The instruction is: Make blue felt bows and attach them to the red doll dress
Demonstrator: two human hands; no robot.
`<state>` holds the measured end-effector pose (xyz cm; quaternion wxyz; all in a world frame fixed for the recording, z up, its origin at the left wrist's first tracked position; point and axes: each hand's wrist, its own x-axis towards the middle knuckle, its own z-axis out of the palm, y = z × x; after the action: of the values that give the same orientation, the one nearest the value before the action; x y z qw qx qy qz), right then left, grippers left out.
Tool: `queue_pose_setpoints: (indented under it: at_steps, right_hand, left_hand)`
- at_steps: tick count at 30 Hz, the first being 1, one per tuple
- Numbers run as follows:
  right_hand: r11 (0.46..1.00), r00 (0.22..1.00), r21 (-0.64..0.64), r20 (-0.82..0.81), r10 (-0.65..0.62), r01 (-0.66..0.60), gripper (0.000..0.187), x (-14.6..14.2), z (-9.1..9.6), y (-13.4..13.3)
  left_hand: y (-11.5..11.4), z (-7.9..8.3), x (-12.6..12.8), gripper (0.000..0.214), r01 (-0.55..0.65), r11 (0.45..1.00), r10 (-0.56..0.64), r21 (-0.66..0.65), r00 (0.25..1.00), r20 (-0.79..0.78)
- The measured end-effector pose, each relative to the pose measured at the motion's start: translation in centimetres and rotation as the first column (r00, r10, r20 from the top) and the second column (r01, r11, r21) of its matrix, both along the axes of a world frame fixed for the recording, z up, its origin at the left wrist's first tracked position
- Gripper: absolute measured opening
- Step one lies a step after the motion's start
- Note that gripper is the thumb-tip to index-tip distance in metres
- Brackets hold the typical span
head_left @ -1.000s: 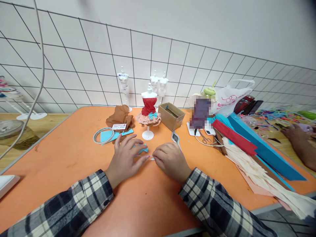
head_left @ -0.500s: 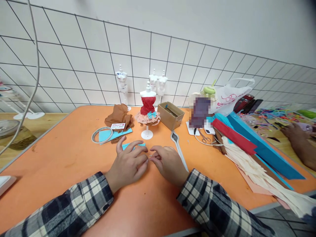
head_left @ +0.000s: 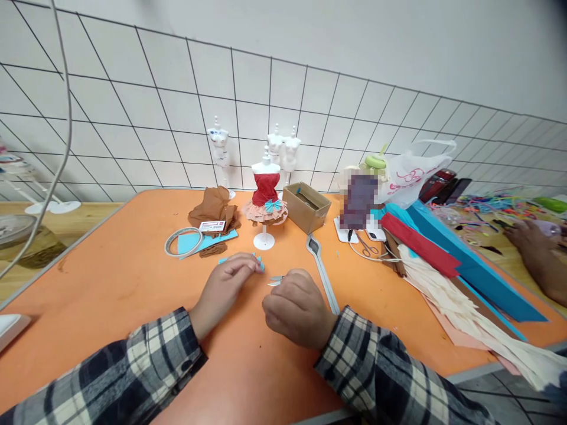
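Note:
My left hand point(head_left: 225, 283) is closed in a pinch on a small light-blue piece of fabric point(head_left: 259, 264) lying on the orange table point(head_left: 110, 295). My right hand point(head_left: 296, 307) is curled into a fist around a small metal tool point(head_left: 276, 280), whose tips stick out toward the left hand; it looks like small snips. Just behind the hands stands a small white mannequin in a red and pink dress with a blue bow point(head_left: 266, 198).
Brown fabric point(head_left: 215, 209), a tape roll point(head_left: 179, 242), a cardboard box point(head_left: 306, 207), a long grey tool point(head_left: 322, 268), scissors point(head_left: 365, 245), and red, blue and cream sheets point(head_left: 443, 260) lie around. White mannequins point(head_left: 283, 147) stand by the wire grid. Another person's hand point(head_left: 538, 248) works at far right.
My left hand has curled from flat into a pinch on the blue fabric. My right hand has pulled back toward me and closed around the metal tool.

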<state>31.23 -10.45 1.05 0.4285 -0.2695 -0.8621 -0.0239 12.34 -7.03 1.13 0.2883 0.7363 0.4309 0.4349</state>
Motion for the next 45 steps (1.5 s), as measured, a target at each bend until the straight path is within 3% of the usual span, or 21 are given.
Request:
queue_pose_setpoints:
  at_steps: [2,3,6,8,10,12,16,19,21,23,24,25,29,31,35,41,43,45]
  right_hand:
    - [0.979,0.990,-0.206,-0.140,-0.022,-0.007,0.027,-0.1,0.0,-0.2]
    - [0.942,0.971,-0.335,-0.230,-0.059,-0.022,0.039,-0.1,-0.1,0.0]
    - [0.742,0.863,-0.628,-0.486,-0.137,-0.235,0.076,0.0,-0.5,1.0]
    - [0.566,0.767,-0.690,-0.624,-0.151,-0.451,0.092,0.0,-0.7,1.7]
    - [0.416,0.669,-0.681,-0.715,-0.200,-0.603,0.102,-0.2,-0.7,2.1]
    - [0.344,0.601,-0.661,-0.750,-0.276,-0.667,0.108,-0.3,-0.8,2.2]
    - [0.304,0.541,-0.660,-0.744,-0.393,-0.687,0.109,-0.3,-1.1,2.4]
    - [0.302,0.618,-0.723,-0.689,-0.379,-0.621,0.102,0.7,-0.9,3.1]
    - [0.377,0.738,-0.808,-0.576,-0.352,-0.452,0.093,2.1,-0.4,3.9]
    - [0.539,0.823,-0.830,-0.403,-0.401,-0.144,0.082,4.2,0.0,5.0]
    - [0.585,0.850,-0.811,-0.301,-0.432,0.011,0.081,5.3,0.1,5.6]
    - [0.581,0.870,-0.803,-0.187,-0.456,0.132,0.083,6.5,0.0,6.1]
    - [0.397,0.859,-0.824,0.193,-0.475,0.405,0.092,10.4,-1.3,8.0]
    - [0.345,0.811,-0.780,0.330,-0.484,0.523,0.091,11.3,-2.1,8.5]
    - [0.306,0.760,-0.726,0.444,-0.475,0.616,0.089,11.1,-2.5,9.0]
    - [0.237,0.659,-0.633,0.593,-0.463,0.737,0.100,10.7,-1.2,9.6]
    - [0.237,0.630,-0.601,0.609,-0.483,0.763,0.106,11.1,-0.8,9.3]
    - [0.274,0.614,-0.571,0.568,-0.548,0.774,0.106,11.4,-0.5,8.8]
  left_hand:
    - [0.2,-0.2,-0.4,0.037,0.005,0.999,-0.002,-0.035,0.996,0.093]
    - [0.1,-0.4,-0.5,0.042,0.039,0.999,-0.034,-0.039,0.992,0.120]
    - [-0.6,-1.1,-0.3,0.051,0.220,0.974,-0.217,-0.051,0.974,0.063]
    - [-1.2,-1.6,0.0,0.056,0.310,0.948,-0.313,-0.065,0.949,-0.039]
    - [-1.7,-1.9,0.4,0.061,0.325,0.945,-0.328,-0.047,0.934,-0.140]
    - [-1.9,-2.1,0.6,0.063,0.303,0.953,-0.298,-0.013,0.926,-0.232]
    - [-1.7,-2.2,0.6,0.070,0.238,0.970,-0.190,0.057,0.881,-0.433]
    - [-1.5,-2.2,0.7,0.070,0.154,0.973,-0.027,0.173,0.817,-0.575]
    - [-1.3,-2.2,0.7,0.073,0.098,0.962,0.083,0.254,0.785,-0.615]
    - [-1.1,-2.3,0.5,0.077,0.052,0.956,0.143,0.289,0.777,-0.613]
    - [-0.9,-2.3,0.5,0.079,0.037,0.959,0.148,0.282,0.781,-0.607]
    - [-0.8,-2.3,0.4,0.080,0.029,0.964,0.141,0.264,0.788,-0.599]
    - [-0.7,-2.4,0.3,0.085,0.056,0.986,0.046,0.157,0.812,-0.581]
    - [-0.8,-2.5,0.3,0.086,0.076,0.989,0.009,0.123,0.817,-0.577]
    - [-0.9,-2.5,0.3,0.082,0.077,0.991,-0.005,0.107,0.829,-0.559]
    - [-1.3,-2.1,0.5,0.074,0.132,0.989,-0.068,0.073,0.821,-0.567]
    - [-1.4,-2.0,0.6,0.073,0.141,0.987,-0.071,0.080,0.819,-0.569]
    - [-1.4,-1.9,0.8,0.071,0.137,0.986,-0.061,0.099,0.833,-0.550]
